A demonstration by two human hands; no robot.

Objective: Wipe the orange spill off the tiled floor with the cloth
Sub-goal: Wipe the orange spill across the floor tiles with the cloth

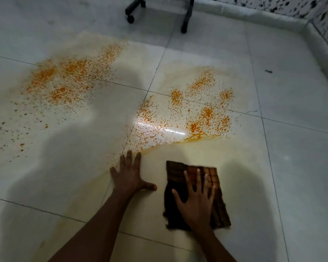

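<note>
My right hand (196, 201) presses flat on the cloth (195, 193), fingers straight and spread, nothing gripped. Left hand (130, 174) rests flat on the floor (292, 148), fingers released. Spill (201, 110) lies just far of the cloth, a second patch far left; the right hand is nearer the right patch. Cloth's long axis runs near-far. Glossy pale tiles, yellow smear under the cloth. Chair legs (186, 17) far, wall (273, 4) far right.

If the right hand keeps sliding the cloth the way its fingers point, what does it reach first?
The right hand presses flat on the cloth, fingers pointing up-frame. Straight ahead lies smeared floor, then probably the thick orange line edging the right-hand patch of the spill.
</note>
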